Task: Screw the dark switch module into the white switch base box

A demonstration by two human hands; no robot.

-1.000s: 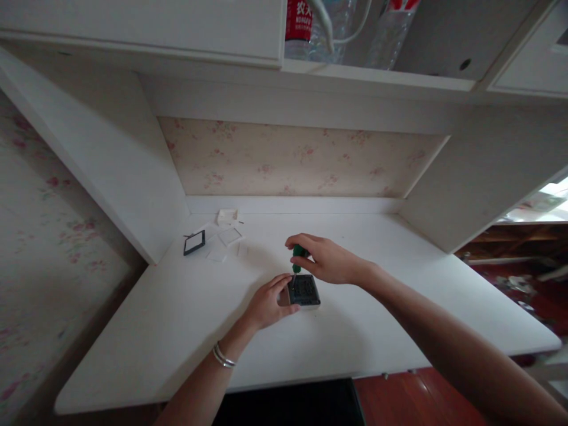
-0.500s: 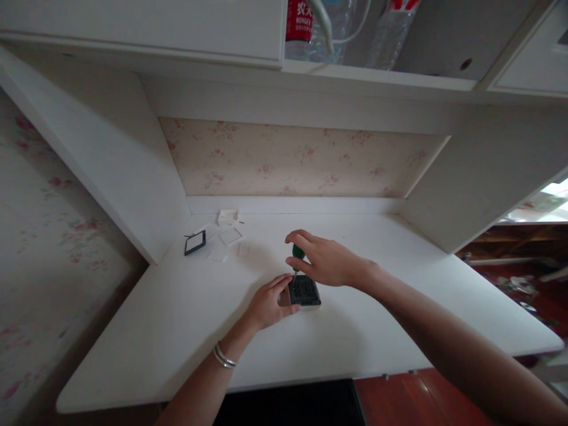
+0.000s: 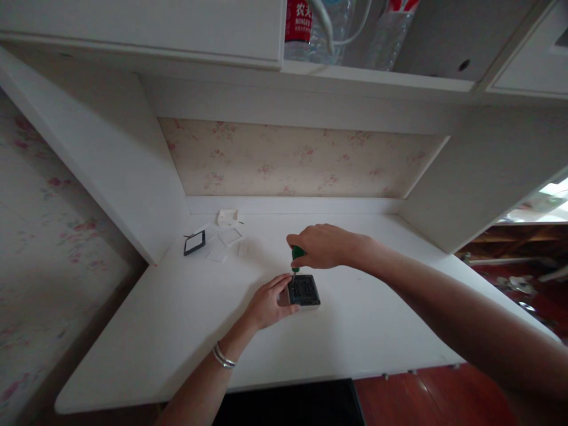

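Note:
On the white desk lies a small square wall switch or socket (image 3: 305, 290), its dark back turned up and a pale edge below. My left hand (image 3: 268, 303) grips its left side, fingers at the far left corner and thumb at the near edge. Closed around the green handle of a screwdriver (image 3: 297, 253) is my right hand (image 3: 323, 245). The screwdriver stands nearly upright, its tip down at the upper left part of the dark back. The exact spot under the tip is too small to make out.
Left on the desk (image 3: 155, 331) are a black frame (image 3: 194, 242), a white square frame (image 3: 230, 236), a small white box-like piece (image 3: 228, 217) and thin clear or white plates (image 3: 217, 253). Bottles (image 3: 298, 23) and a white cable stand in the shelf overhead.
My right hand has turned on the screwdriver's handle: its wrist and forearm have risen, and the fingers are more curled over the handle. My left hand and the square piece have stayed put.

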